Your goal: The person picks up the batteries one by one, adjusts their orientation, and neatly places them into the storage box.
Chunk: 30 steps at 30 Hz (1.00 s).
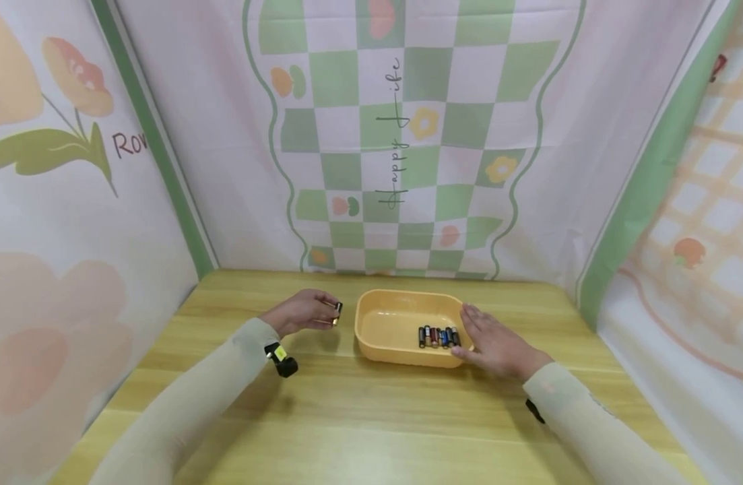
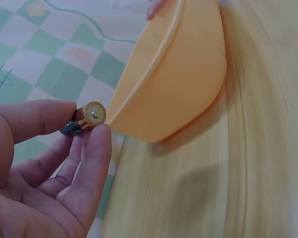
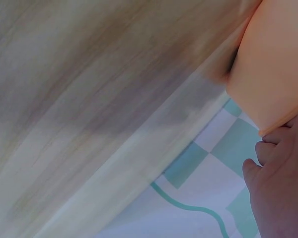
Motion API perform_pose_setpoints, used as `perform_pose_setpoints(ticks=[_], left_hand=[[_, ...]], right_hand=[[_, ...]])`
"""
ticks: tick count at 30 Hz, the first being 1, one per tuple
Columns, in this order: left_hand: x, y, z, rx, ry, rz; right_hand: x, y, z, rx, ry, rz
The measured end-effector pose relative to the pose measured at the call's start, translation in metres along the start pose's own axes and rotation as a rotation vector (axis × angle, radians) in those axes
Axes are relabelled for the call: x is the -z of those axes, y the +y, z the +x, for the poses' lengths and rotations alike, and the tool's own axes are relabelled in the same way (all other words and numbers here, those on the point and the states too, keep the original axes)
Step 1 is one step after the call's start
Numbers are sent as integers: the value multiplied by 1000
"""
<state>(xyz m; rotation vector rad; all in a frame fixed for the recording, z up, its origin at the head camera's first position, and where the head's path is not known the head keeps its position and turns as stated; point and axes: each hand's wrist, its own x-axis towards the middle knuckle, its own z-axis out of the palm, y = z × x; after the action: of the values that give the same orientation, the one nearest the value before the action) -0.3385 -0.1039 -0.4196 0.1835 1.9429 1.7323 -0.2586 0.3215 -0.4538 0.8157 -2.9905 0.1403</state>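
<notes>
My left hand (image 1: 304, 312) pinches a small battery (image 2: 95, 114) between thumb and fingers, just left of a yellow plastic basin (image 1: 407, 355). The battery's metal end faces the left wrist camera, and its barrel shows copper and black. My right hand (image 1: 498, 342) holds the basin's right end, with the thumb at the near rim and the fingers along the far right corner. In the right wrist view, those fingers (image 3: 278, 148) lie at the rim. Inside the basin, several batteries (image 1: 434, 337) stand side by side in a row toward the right.
The basin rests on a wooden table (image 1: 371, 417), near its back edge. A printed checkered curtain (image 1: 401, 135) hangs behind it, with more printed cloth on both sides. A black wrist device (image 1: 283, 360) is strapped over the left sleeve.
</notes>
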Motion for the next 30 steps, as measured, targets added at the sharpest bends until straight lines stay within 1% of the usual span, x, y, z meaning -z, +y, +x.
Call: perform_pose_setpoints(ticks=[7, 12, 19, 30], left_hand=[[-6, 5, 4, -7, -6, -7], [-11, 8, 10, -9, -27, -18], [-17, 12, 16, -20, -28, -21], [-27, 15, 20, -9, -54, 26]], right_hand=[[-2, 0, 1, 9, 11, -29], [0, -1, 0, 6, 5, -25], [0, 0, 1, 8, 9, -23], [1, -2, -1, 17, 21, -23]])
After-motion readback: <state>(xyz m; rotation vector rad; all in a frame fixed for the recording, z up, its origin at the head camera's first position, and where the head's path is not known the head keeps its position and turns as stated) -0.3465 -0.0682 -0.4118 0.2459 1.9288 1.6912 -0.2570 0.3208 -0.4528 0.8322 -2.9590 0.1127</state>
